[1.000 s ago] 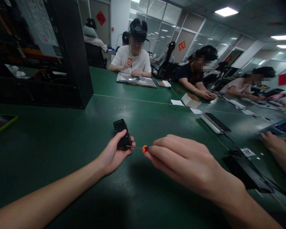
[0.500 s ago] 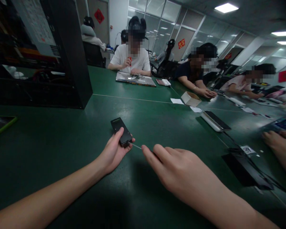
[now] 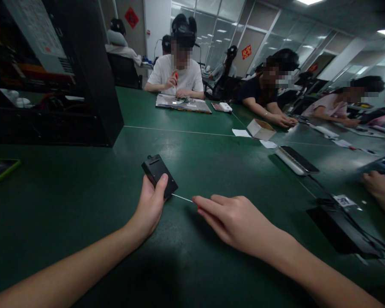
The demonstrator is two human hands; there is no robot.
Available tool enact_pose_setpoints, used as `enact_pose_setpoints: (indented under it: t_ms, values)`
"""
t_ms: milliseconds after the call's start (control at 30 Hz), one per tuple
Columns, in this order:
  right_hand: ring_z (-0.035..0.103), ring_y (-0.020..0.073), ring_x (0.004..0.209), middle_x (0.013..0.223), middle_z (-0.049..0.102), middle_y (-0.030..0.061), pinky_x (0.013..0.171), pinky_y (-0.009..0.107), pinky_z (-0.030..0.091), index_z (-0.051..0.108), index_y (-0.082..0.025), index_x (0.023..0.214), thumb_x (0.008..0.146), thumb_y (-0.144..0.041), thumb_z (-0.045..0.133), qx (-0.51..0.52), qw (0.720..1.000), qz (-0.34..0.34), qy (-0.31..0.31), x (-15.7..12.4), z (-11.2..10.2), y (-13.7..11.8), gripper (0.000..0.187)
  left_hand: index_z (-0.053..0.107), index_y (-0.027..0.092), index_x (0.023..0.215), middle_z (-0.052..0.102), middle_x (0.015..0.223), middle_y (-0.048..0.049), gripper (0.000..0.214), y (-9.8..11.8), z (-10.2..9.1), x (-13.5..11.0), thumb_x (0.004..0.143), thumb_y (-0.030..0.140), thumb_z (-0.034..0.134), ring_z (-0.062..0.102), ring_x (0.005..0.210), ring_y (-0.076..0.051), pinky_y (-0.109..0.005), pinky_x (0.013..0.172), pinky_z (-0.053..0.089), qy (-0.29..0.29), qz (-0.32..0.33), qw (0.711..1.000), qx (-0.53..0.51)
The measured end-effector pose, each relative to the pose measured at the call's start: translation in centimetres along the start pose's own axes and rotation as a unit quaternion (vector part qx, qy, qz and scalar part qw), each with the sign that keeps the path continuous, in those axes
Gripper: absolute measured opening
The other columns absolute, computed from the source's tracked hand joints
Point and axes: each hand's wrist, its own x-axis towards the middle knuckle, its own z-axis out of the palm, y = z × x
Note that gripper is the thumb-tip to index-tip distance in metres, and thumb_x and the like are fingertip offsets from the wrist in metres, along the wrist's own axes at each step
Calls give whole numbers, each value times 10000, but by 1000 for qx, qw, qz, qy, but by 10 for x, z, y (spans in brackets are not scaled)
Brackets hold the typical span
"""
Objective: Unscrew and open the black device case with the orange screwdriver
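Observation:
A small black rectangular device (image 3: 159,172) is gripped in my left hand (image 3: 150,207), tilted, with the thumb lying on its upper face. A small tab and a slot show at its far end. My right hand (image 3: 235,216) is closed around a screwdriver (image 3: 182,198). Only its thin metal shaft and a bit of red handle are visible; the fingers cover the rest. The shaft points left at the near end of the device, and its tip meets the edge there. Whether it sits in a screw I cannot tell.
An open black computer case (image 3: 111,98) stands at left, near a green-edged phone (image 3: 6,171). To the right are a small cardboard box (image 3: 260,129), a white device with a dark top (image 3: 297,160) and a black cabled device (image 3: 343,231). Co-workers sit around the green table (image 3: 211,158).
My left hand has turned the black device, so its far end with the tab now shows. My right hand has shifted slightly, and a bit of red handle has come into sight.

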Motion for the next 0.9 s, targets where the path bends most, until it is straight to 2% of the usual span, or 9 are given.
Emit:
enact_pose_setpoints:
  t_ms: [67,133,233,333,400,567,700,900]
  values:
    - [600,122,629,805,664,29,570,264,363,639,-168,1213,1078,-286,379,-12,1000,-13,23,-3,-1,4,315,565,240,1121,662,1036,-16,312,1,1,1,878,331,738,625,957,-186,-269,826,521,8,36,999,-2]
    - [561,113,589,771,645,21,543,268,337,652,-159,1217,1077,-285,380,-32,997,-47,56,-3,3,11,330,575,215,1088,665,1001,-26,268,2,2,1,892,327,719,633,890,-180,-269,781,532,2,28,1000,-4]
    - [511,106,549,721,607,6,516,274,308,676,-155,1195,1076,-293,391,-48,989,-93,100,0,14,23,339,592,168,1042,672,888,-39,180,7,4,1,952,317,636,643,759,-166,-270,721,541,-16,-32,999,-12]
    - [507,101,557,722,601,3,516,262,319,680,-153,1199,1072,-292,409,-25,987,-101,126,2,25,30,330,605,131,991,680,842,-66,196,12,6,0,1013,314,538,661,709,-168,-275,693,548,-43,-107,993,-32]
    - [506,101,559,724,602,3,516,256,326,680,-148,1204,1070,-284,414,-13,985,-105,138,2,30,32,328,611,125,979,687,848,-77,213,14,7,-1,1029,308,514,674,714,-172,-277,695,554,-52,-130,989,-42]
    - [486,104,552,722,589,-2,516,260,326,682,-158,1225,1062,-281,442,-28,983,-103,153,0,29,28,316,624,131,983,696,845,-74,196,11,6,-3,1031,290,520,685,721,-172,-274,700,561,-60,-111,991,-44]
    - [490,111,543,714,585,0,511,268,343,694,-139,1196,1051,-266,470,-29,973,-106,202,1,38,23,296,629,128,979,706,858,-84,177,9,4,-3,1013,288,559,694,735,-178,-284,722,566,-82,-108,990,-43]
    - [557,118,591,780,626,19,538,256,409,666,-133,1221,1060,-259,448,3,976,-59,210,4,51,14,299,604,159,1045,710,912,-68,130,9,3,0,978,271,601,723,819,-198,-300,761,568,-56,-105,990,-71]
